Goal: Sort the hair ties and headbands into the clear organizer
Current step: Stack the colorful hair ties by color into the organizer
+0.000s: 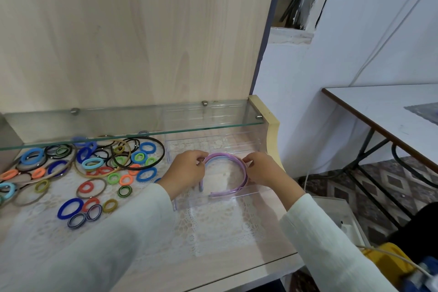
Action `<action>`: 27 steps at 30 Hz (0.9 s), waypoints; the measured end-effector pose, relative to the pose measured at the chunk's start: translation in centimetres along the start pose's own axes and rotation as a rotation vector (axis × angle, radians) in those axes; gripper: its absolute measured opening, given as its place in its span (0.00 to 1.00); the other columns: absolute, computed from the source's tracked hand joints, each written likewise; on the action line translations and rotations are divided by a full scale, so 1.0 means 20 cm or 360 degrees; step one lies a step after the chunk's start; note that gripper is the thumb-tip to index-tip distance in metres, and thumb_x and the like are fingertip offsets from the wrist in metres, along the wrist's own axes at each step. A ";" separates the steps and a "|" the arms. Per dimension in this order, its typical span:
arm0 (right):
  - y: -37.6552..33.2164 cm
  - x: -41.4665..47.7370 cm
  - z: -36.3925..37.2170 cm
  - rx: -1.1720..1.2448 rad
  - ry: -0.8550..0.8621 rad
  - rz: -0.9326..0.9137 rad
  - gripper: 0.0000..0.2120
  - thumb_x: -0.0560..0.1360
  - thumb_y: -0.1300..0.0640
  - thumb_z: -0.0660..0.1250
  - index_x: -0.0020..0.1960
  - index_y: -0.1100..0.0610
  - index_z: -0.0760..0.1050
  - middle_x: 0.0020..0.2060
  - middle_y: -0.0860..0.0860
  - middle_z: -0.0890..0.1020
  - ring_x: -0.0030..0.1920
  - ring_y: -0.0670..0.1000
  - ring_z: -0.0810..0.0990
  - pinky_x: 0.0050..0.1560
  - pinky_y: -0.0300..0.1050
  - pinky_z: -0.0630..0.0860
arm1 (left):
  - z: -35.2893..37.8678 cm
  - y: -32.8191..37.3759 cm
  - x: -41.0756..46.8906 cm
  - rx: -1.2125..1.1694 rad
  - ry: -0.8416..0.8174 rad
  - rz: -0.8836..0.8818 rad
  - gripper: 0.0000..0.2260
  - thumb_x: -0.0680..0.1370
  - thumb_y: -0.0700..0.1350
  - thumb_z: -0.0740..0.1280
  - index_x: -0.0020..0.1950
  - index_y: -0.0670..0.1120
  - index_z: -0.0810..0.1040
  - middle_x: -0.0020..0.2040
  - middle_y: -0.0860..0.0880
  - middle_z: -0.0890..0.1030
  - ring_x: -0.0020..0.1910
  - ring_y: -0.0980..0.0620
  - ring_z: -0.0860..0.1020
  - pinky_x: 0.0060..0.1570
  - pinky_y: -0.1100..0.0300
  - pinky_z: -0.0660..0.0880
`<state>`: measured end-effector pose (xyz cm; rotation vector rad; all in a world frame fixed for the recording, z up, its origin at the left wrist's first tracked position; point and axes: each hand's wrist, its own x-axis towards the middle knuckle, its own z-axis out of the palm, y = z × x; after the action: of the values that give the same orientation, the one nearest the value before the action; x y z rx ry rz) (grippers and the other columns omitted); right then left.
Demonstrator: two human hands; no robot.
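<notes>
A clear organizer (pixel 214 204) lies on the lace-covered desk at centre right, partly under the glass shelf. Inside its front compartment sit curved headbands (pixel 227 157), lilac on top with a pale blue one beneath. My left hand (pixel 187 170) pinches the headbands' left side at the top of the arc. My right hand (pixel 262 168) pinches their right side. Both hands reach into the organizer. Left of it, a spread of hair ties (pixel 92 173) in blue, orange, green and black covers the desk, with several thin hoop headbands (pixel 142 163) among them.
A glass shelf (pixel 132 125) on metal pins hangs low over the back of the desk, in front of a wooden back panel. The desk's front edge (pixel 237 275) runs below my sleeves. A white table (pixel 384 111) stands to the right, a yellow object (pixel 388 261) lower right.
</notes>
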<state>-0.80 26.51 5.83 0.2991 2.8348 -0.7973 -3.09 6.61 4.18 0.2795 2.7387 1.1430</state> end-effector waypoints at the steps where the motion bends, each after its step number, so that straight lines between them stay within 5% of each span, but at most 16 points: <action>1: 0.00 0.00 0.00 0.0011 0.0009 0.0003 0.11 0.76 0.61 0.63 0.56 0.61 0.79 0.50 0.57 0.82 0.50 0.58 0.80 0.53 0.54 0.80 | 0.00 0.00 0.00 -0.0013 0.0004 -0.0004 0.17 0.82 0.40 0.60 0.71 0.47 0.73 0.68 0.49 0.76 0.66 0.50 0.73 0.58 0.63 0.69; 4: 0.01 0.00 0.00 0.0062 0.0041 0.0011 0.14 0.76 0.61 0.64 0.61 0.54 0.76 0.53 0.55 0.80 0.51 0.57 0.79 0.54 0.53 0.79 | 0.00 0.00 0.00 -0.0039 0.0014 -0.0012 0.18 0.81 0.39 0.61 0.71 0.47 0.74 0.66 0.49 0.77 0.63 0.51 0.75 0.58 0.63 0.70; 8: 0.01 -0.01 0.00 0.0021 0.0055 -0.0024 0.13 0.77 0.63 0.59 0.56 0.55 0.80 0.43 0.50 0.79 0.45 0.54 0.78 0.51 0.47 0.79 | 0.00 0.00 0.01 -0.0054 0.0032 -0.0006 0.17 0.80 0.38 0.62 0.69 0.47 0.76 0.64 0.51 0.79 0.60 0.54 0.74 0.55 0.65 0.68; 12: -0.01 0.00 0.01 0.0014 0.0121 0.0005 0.13 0.75 0.64 0.58 0.49 0.61 0.82 0.44 0.57 0.83 0.45 0.58 0.80 0.51 0.53 0.80 | 0.01 -0.01 0.02 -0.0087 0.0058 -0.0014 0.17 0.80 0.39 0.63 0.68 0.47 0.76 0.63 0.51 0.79 0.61 0.54 0.75 0.55 0.65 0.69; 16: -0.01 0.00 0.03 0.0038 0.0199 0.0004 0.13 0.75 0.63 0.58 0.46 0.63 0.82 0.42 0.61 0.83 0.42 0.58 0.78 0.47 0.50 0.78 | 0.01 -0.01 0.03 -0.0115 0.0091 -0.0007 0.17 0.79 0.38 0.63 0.67 0.47 0.78 0.61 0.50 0.80 0.56 0.55 0.75 0.54 0.65 0.70; 22: 0.00 0.01 0.02 0.0173 0.0261 -0.0001 0.13 0.76 0.59 0.65 0.59 0.53 0.79 0.47 0.52 0.82 0.45 0.52 0.78 0.45 0.41 0.73 | 0.01 -0.01 0.03 -0.0215 0.0129 -0.0011 0.15 0.78 0.37 0.65 0.63 0.48 0.80 0.56 0.51 0.82 0.51 0.53 0.79 0.44 0.67 0.75; 27: 0.00 0.01 0.00 0.0232 0.0336 -0.0031 0.11 0.75 0.59 0.67 0.56 0.50 0.78 0.45 0.51 0.82 0.45 0.51 0.78 0.43 0.40 0.71 | 0.02 -0.01 0.04 -0.0356 0.0185 -0.0021 0.14 0.78 0.37 0.67 0.61 0.48 0.81 0.54 0.51 0.81 0.44 0.57 0.80 0.36 0.70 0.76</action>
<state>-1.01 26.50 5.71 0.3988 2.9825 -1.0370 -3.76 6.87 3.62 0.1699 2.6699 1.4905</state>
